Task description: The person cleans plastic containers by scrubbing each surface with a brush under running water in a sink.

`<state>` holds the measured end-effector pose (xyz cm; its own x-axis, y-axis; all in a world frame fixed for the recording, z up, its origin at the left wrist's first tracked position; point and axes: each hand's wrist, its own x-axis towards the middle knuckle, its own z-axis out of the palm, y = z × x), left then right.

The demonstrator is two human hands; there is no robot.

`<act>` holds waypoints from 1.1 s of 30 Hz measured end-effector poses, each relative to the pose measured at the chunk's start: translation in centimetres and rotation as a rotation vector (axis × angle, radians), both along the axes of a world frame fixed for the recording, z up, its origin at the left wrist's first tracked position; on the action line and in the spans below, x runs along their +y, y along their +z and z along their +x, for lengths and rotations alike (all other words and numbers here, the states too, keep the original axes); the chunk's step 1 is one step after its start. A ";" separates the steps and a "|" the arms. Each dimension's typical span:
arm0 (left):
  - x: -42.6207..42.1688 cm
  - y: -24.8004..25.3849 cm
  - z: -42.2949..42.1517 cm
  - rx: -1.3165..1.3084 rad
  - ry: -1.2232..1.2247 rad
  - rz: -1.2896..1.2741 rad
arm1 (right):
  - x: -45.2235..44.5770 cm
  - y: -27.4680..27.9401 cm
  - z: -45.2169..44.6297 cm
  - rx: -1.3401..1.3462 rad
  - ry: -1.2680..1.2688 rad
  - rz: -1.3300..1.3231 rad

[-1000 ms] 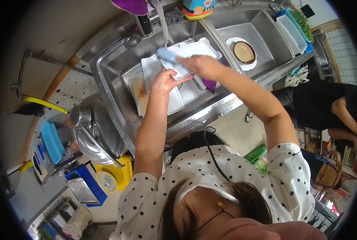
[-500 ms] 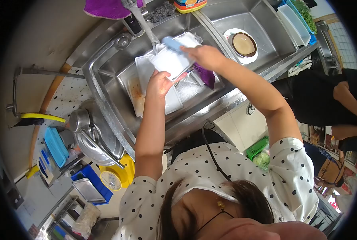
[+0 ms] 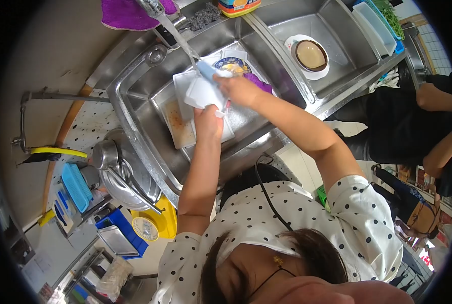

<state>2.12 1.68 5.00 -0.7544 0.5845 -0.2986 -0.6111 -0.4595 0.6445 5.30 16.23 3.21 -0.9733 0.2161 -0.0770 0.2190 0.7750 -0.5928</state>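
My left hand grips the lower edge of a white rectangular plate, holding it tilted over the sink. My right hand is closed on a light blue sponge at the plate's upper edge. Water pours from the faucet beside the sponge. Under and around the held plate, other white plates lie in the basin, one with brown stains. Behind my right hand sit a blue-patterned dish with yellowish remains and a purple cloth.
The right basin holds a brown-rimmed bowl on a white plate. Steel scourers and an orange-yellow container stand along the back ledge. Pots and lids are at the left. A person in black stands at the right.
The held plate has swung left and tilted, with the sponge moving left and down across it. The blue-patterned dish has come into sight behind.
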 end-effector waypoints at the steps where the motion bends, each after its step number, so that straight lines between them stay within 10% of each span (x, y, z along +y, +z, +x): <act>1: -0.8 -0.4 -0.3 -0.014 -0.008 -0.025 | -1.1 1.5 0.3 -0.012 0.024 -0.006; 9: -2.1 -0.3 -0.2 -0.107 -0.007 -0.120 | -2.7 -1.0 -0.2 0.205 0.025 -0.205; 12: -2.3 1.0 1.5 -0.116 -0.016 -0.050 | 1.6 -1.8 -3.6 -0.110 -0.300 -0.302; 16: -3.2 -0.5 0.6 -0.185 -0.010 -0.032 | -4.0 -2.6 -1.6 0.169 0.010 -0.212; 20: -4.3 -0.2 1.5 -0.164 -0.072 -0.034 | -0.6 1.2 -2.4 -0.224 -0.331 -0.640; 24: -5.5 -2.4 0.3 -0.201 -0.049 0.004 | -4.6 -3.1 -1.4 0.223 0.081 -0.264; 28: -5.5 0.2 1.5 -0.138 -0.043 -0.045 | -0.6 0.0 -3.1 -0.283 -0.082 -0.286; 30: -5.4 -0.2 0.7 -0.141 -0.058 -0.030 | -3.8 -1.6 -1.6 0.144 0.099 -0.251; 33: -6.1 0.6 1.1 -0.142 -0.082 -0.047 | -0.3 -2.4 -2.9 -0.115 -0.072 -0.404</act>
